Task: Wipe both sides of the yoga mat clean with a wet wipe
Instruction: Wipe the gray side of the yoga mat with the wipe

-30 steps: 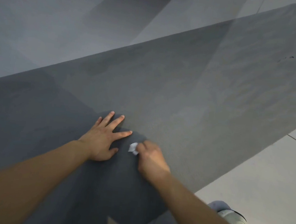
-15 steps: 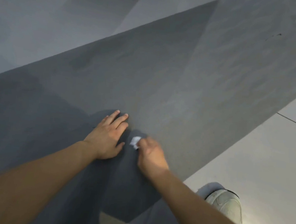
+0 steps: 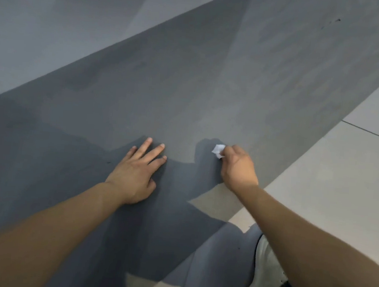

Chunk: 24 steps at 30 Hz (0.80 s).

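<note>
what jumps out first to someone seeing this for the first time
A large grey yoga mat runs diagonally across the pale tiled floor. Near its lower edge, the left hand presses flat on it, fingers spread, while the right hand pinches a small white wet wipe against the mat.
</note>
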Motion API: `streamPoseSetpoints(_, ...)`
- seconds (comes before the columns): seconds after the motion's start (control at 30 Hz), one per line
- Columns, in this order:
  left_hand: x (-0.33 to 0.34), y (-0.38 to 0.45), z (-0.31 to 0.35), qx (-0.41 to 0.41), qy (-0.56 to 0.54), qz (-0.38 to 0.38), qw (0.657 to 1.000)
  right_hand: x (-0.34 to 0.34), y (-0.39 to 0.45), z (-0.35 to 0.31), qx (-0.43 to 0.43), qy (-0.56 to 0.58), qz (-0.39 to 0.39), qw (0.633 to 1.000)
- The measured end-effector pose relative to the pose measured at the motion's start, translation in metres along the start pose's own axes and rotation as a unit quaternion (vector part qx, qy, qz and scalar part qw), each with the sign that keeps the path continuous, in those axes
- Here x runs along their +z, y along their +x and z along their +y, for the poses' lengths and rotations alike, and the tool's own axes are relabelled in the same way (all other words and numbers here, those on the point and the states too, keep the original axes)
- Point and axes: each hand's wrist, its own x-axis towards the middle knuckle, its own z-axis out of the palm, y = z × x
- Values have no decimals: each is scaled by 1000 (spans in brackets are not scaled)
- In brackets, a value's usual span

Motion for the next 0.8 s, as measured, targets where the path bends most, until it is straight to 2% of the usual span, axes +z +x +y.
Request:
streamPoseSetpoints(0.1,2,3,9,12,-27,-11,1000,33,-41,-51,-67,80,-35,994)
streamPoseSetpoints(0.2,3,3,12,7,-21,-27,999,44,-82,-93,-143,92,-81,982)
streamPoseSetpoints(0.33,1,-4,8,27,13,-51,998,33,-67,-69,-225,33,-116,967)
streamPoseSetpoints(0.4,-3,-5,7,39,31,-83,995,19,-45,-32,-186,18,-84,979)
streamPoseSetpoints(0.5,-10,-1,13,23,66,-144,987,-14,-20,20,-32,-25,-37,998)
streamPoseSetpoints(0.6,-9,2,21,-1,92,-163,982,-22,-15,22,65,-73,-30,995)
streamPoseSetpoints(0.63,-8,2,23,-8,87,-161,983,-18,-20,9,74,-52,-10,996)
streamPoseSetpoints(0.7,-8,3,25,-17,67,-155,985,5,-43,-19,33,11,11,999)
streamPoseSetpoints(0.8,-10,5,27,-31,44,-150,987,39,-93,-70,-68,64,-48,994)
